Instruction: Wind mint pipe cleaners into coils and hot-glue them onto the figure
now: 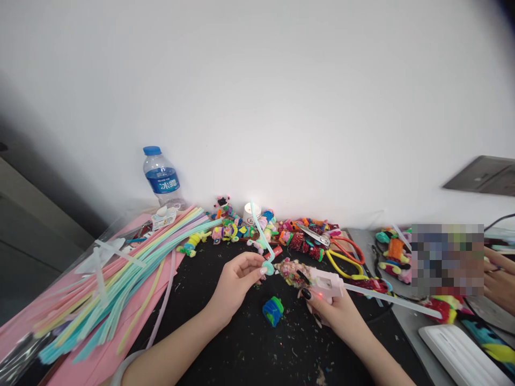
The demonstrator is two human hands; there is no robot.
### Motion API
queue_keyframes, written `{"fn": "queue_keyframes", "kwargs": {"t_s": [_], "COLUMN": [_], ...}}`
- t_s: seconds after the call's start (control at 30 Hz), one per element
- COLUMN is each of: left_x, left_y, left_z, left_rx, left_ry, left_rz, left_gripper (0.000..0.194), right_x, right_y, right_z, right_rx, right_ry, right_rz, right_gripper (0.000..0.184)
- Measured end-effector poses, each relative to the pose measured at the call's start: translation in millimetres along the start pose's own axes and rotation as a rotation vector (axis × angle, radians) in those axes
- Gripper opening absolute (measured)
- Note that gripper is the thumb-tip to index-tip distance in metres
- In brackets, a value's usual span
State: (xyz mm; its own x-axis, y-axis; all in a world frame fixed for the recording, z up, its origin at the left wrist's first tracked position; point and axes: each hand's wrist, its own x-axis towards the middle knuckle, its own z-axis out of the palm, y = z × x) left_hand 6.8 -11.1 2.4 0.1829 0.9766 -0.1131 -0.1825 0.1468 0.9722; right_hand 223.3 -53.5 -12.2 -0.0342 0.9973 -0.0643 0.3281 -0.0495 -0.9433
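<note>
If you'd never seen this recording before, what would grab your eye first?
Probably the fanned bundle of pastel strips at the left, beside the wall. Next, in the middle, the pale pink glue gun in the right hand, its crusted nozzle pointing at the turquoise coil pinched by the left hand. Behind them, the bright fuzzy figures line the foot of the wall.

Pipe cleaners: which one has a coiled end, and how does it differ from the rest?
The turquoise pipe cleaner pinched in the left hand. Its lower end is wound into a small coil; those in the bundle lie long and uncoiled.
</note>
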Motion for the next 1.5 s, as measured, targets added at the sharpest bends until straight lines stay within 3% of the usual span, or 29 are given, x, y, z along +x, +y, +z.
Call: {"fn": "queue_keyframes", "kwargs": {"t_s": [0.53,1.03,1.2,1.5], "left_x": [1,2,3,1], "left_y": [-3,-4,-5,-1], "left_z": [-1.8,-2.9,-3.7,-0.4], "left_rx": [0.017,-0.020,-0.002,0.035], "left_ry": [-0.004,0.028,0.019,-0.033], "left_rz": [0.033,0.033,0.040,0.042], "left_gripper": [0.015,0.015,0.014,0.013], "right_x": [0,1,0,1], "right_y": [-9,-8,-4,0], "right_z": [0,1,0,-1], "right_rx": [-0.063,-0.182,-0.119,-0.053], "right_ry": [0.048,-0.028,0.031,0.011], "right_rz": [-0.097,-0.135,-0.066,-0.030], "right_gripper": [0.029,0.019,0.025,0.023]}}
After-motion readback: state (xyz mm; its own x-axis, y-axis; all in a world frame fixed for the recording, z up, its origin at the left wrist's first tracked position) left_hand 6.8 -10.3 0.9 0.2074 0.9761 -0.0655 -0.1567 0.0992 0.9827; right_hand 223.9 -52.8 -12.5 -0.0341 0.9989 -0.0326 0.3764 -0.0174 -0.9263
